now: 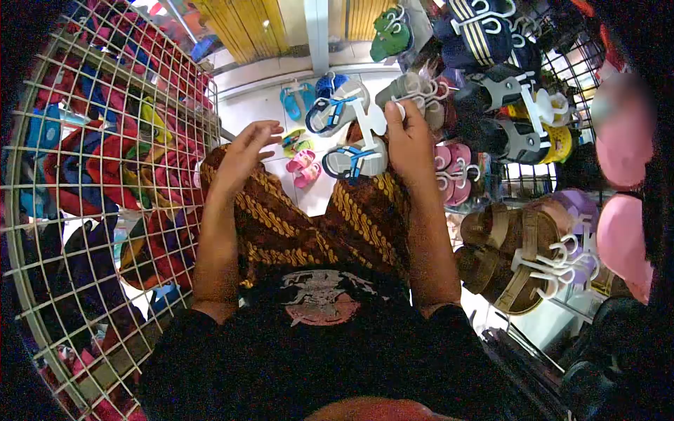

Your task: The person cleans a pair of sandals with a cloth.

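Note:
A pair of small grey sandals (354,160) with blue straps hangs on a white plastic hanger (368,125). My right hand (409,137) pinches the hanger's right side between thumb and fingers. To the left of the sandals, my left hand (249,151) is raised with its fingers apart and slightly curled, touching nothing. Pink sandals (303,168), yellow-green sandals (293,142) and turquoise sandals (298,100) are beyond and below the hands, near the white tiled floor.
A wire grid (105,161) with colourful footwear behind it runs along the left. On the right hang grey-black sandals (502,140), brown sandals (516,245), pink slippers (621,242) and navy striped footwear (477,35). Green footwear (391,35) hangs ahead.

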